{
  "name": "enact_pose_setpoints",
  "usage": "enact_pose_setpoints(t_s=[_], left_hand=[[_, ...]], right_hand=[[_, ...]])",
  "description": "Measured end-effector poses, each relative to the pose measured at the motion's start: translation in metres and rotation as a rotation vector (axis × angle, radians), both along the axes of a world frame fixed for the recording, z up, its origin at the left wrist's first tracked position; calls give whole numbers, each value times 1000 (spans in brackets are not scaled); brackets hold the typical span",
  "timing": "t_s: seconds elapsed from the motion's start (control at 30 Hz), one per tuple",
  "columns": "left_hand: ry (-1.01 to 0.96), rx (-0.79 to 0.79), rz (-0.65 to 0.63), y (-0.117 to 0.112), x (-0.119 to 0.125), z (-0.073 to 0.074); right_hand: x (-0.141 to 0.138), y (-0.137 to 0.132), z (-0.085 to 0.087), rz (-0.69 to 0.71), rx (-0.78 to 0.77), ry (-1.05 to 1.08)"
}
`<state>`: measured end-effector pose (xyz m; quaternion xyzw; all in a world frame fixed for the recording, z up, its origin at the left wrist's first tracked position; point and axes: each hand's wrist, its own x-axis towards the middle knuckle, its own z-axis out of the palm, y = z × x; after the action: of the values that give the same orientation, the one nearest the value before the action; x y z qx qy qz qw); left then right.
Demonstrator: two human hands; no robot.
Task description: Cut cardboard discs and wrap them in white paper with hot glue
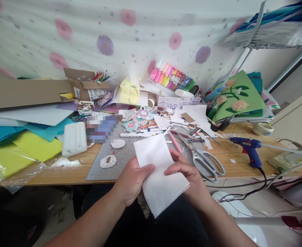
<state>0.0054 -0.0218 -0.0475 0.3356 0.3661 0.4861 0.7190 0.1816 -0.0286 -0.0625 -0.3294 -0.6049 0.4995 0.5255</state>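
Left hand point(131, 176), right hand point(189, 173) grip white sheet point(154, 154) by desk edge point(63, 179); scissors point(198, 159) near

Scissors point(196, 151) lie between the sheet point(154, 154) and the glue gun point(252, 152).

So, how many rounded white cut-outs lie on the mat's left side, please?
2: one cut-out near the front edge of the mat, left of the left hand, and a second just beyond it. Others may be hidden behind the white sheet.
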Motion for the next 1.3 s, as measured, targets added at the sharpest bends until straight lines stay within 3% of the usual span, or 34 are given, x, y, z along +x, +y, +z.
enact_pose_setpoints(t_s=[0.23,0.37,0.5,0.63,0.73,0.93,1.07,1.2,1.3], left_hand=[[-28,31,-208,-3,-6,-3],[51,66,-187,-2,-10,-8],[151,98,-149,0,-8,-11],[179,87,-230,-3,-3,-12],[161,83,-238,-5,-1,-15],[-121,-83,-179,-6,-8,-13],[-133,-3,-208,-13,-6,-10],[15,24,-31,-21,-8,-10],[35,30,190,-21,-32,0]], right_hand=[[-5,-3,-3,42,-317,251],[-3,-6,-1,-8,-354,226],[-2,-7,2,79,-319,237],[-5,-5,-5,-33,-366,262],[-7,-2,-12,-147,-399,156],[-7,-1,-10,-288,-253,-182],[-12,-3,-1,-342,-111,-352],[-22,-3,-1,-294,-80,-356],[-38,9,-3,-293,-106,-209]])
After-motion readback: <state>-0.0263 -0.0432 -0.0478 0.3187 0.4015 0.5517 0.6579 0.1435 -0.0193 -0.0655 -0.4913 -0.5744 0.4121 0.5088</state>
